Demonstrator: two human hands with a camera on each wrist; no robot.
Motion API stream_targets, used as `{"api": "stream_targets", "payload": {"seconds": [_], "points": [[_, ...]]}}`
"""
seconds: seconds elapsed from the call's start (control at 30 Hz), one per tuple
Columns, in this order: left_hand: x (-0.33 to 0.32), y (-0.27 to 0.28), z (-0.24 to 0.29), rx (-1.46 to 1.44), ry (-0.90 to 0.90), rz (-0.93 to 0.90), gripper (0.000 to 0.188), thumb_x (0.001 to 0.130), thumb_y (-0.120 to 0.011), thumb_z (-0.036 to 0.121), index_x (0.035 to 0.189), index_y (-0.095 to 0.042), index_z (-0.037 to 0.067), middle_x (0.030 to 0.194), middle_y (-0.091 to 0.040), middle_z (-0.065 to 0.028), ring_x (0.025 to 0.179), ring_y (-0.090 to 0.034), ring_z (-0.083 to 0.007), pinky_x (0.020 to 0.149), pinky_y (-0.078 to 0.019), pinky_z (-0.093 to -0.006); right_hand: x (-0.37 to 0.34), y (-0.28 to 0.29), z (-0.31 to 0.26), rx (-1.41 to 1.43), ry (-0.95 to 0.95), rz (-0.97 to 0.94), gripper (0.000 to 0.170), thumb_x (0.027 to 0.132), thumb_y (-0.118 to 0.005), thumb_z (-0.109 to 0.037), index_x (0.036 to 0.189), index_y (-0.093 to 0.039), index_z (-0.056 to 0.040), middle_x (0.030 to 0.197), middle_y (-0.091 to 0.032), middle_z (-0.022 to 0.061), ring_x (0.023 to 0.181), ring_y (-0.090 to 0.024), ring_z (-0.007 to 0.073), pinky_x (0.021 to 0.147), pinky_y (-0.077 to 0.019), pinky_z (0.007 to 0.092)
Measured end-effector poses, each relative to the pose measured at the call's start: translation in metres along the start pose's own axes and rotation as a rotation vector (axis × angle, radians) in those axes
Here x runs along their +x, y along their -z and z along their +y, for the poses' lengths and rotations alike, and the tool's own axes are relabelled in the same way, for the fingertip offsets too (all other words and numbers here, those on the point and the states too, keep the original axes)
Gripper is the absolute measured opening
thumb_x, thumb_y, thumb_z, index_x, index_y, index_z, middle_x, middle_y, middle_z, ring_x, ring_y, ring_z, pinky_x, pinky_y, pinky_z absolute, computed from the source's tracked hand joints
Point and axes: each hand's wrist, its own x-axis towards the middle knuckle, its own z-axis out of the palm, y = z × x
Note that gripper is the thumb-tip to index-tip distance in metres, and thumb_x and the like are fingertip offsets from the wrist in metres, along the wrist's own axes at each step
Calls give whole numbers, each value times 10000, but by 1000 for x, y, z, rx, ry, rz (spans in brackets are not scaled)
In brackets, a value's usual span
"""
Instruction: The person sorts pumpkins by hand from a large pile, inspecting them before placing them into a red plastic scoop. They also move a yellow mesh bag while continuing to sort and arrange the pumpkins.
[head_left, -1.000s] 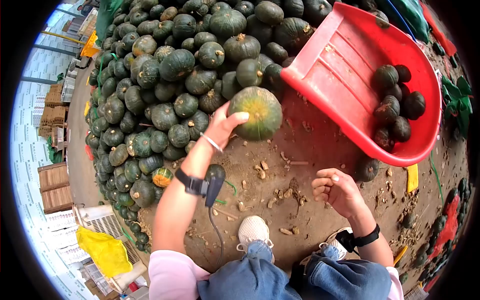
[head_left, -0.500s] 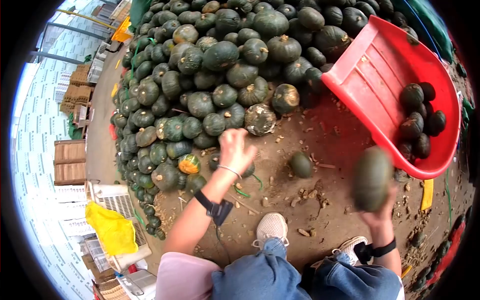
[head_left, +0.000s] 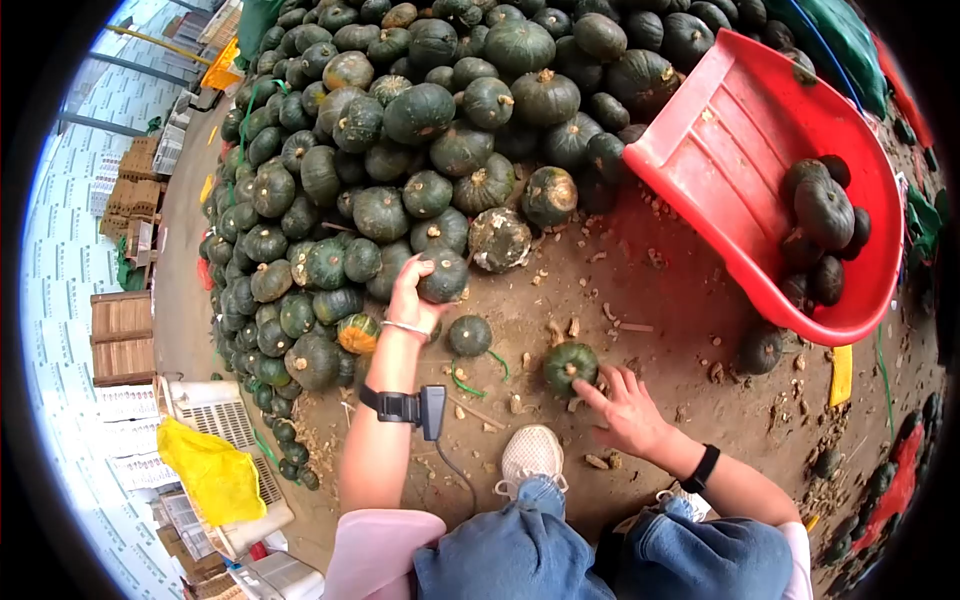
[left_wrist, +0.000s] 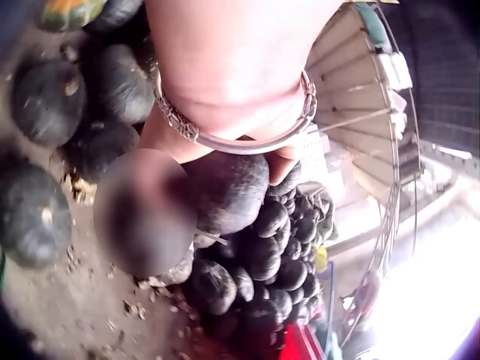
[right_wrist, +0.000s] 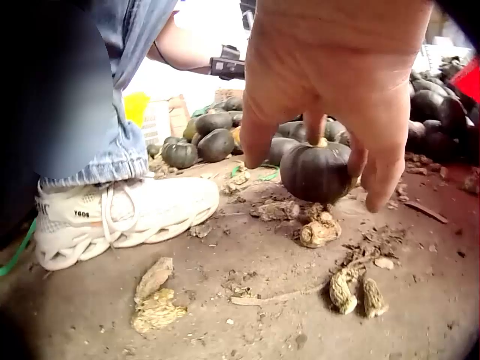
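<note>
**Round dark-green pumpkin (head_left: 443,277) gripped by left hand (head_left: 408,300); ribbed green pumpkin (head_left: 568,366) neared by right hand (head_left: 630,415)**

The round dark-green pumpkin is held at the heap's edge, with the left fingers curled about its side. The right fingers are spread and loosely extended at the edge of the ribbed green pumpkin, which is set on the brown, debris-strewn floor (head_left: 660,320); whether it is touched cannot be told. Between the hands, a small dark pumpkin (head_left: 469,336) is seen on the floor. Farther out, a large heap of dark-green pumpkins (head_left: 380,214) is piled up, and several pumpkins (head_left: 825,212) are contained in a red plastic scoop-shaped bin (head_left: 690,110).
</note>
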Motion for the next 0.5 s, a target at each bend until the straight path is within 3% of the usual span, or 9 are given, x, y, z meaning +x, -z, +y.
{"api": "stream_targets", "payload": {"seconds": [0.03,0.1,0.13,0.17,0.23,0.3,0.43,0.5], "points": [[-9,-2,0,-121,132,-187,457,777,-565,258,1205,-535,100,1139,-622,-133,1002,-628,-300,829,-509,-534,7,-2,-4,-3,13,37,892,679,-780,-180,1451,-333,-197,1381,-344,255,1237,-390,430,982,-425,513],[-26,-13,-6,-128,128,-222,520,798,-508,334,1249,-540,76,1153,-624,-146,1033,-617,-320,877,-479,-554,28,-5,-7,-35,64,96,907,677,-783,-173,1454,-316,-179,1380,-340,265,1239,-389,440,983,-428,510],[-28,-16,-8,-152,135,-316,476,831,-517,325,1232,-549,72,1130,-634,-135,1006,-634,-304,846,-517,-530,37,-6,-7,-58,101,108,911,675,-786,-175,1453,-312,-167,1381,-340,267,1237,-392,446,983,-430,508],[-30,-19,-10,-92,121,-303,459,848,-521,321,1231,-548,71,1127,-634,-130,1001,-637,-297,832,-529,-521,46,-9,-6,-79,132,116,916,673,-789,-176,1452,-308,-155,1381,-340,269,1235,-395,452,983,-432,506],[-37,-28,-15,24,118,-264,425,881,-528,313,1229,-546,70,1123,-633,-121,990,-643,-284,805,-553,-502,63,-18,-4,-36,10,-69,916,668,-797,-181,1440,-308,-115,1373,-353,256,1195,-424,465,989,-435,493],[-43,-36,-19,93,72,-286,374,902,-569,234,1234,-538,66,1109,-627,-118,978,-646,-268,806,-562,-488,73,-17,9,50,23,-13,925,665,-800,-187,1439,-302,-100,1339,-382,244,1138,-455,461,993,-429,483],[-43,-26,-25,222,154,-334,371,885,-597,187,1229,-543,57,1107,-630,-109,986,-641,-243,831,-556,-454,62,-18,23,249,13,56,940,614,-800,-242,1411,-331,-70,1266,-425,242,1089,-459,458,986,-428,465],[-42,-21,-33,251,213,-295,357,894,-593,192,1223,-548,62,1081,-637,-92,977,-641,-211,842,-553,-418,49,-16,26,554,-57,106,913,620,-796,-274,1386,-353,-46,1255,-463,213,1147,-476,384,1010,-411,436]]}}
